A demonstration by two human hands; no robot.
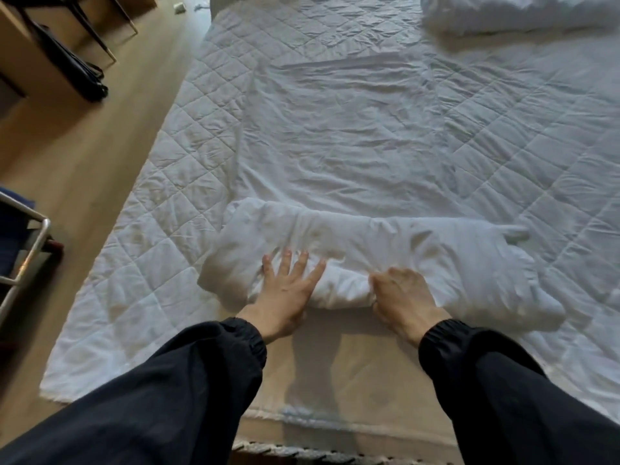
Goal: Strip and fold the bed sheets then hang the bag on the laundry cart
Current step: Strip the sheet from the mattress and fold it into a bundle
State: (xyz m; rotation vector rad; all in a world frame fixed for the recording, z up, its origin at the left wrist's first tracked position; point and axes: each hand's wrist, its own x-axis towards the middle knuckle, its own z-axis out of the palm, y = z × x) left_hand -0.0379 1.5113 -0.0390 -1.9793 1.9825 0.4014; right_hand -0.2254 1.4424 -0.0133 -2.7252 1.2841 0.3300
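Observation:
A white bed sheet lies flat down the middle of the bed, its near end rolled into a thick bundle across the mattress. My left hand presses flat on the left part of the roll, fingers spread. My right hand is curled, fingers gripping the roll's near edge. Both arms wear black sleeves. The quilted mattress pad lies under the sheet.
A bunched white duvet or pillow sits at the far right of the bed. A metal cart frame stands at the left edge on the wooden floor. Dark chair legs and a black bag stand near a wooden desk at the upper left.

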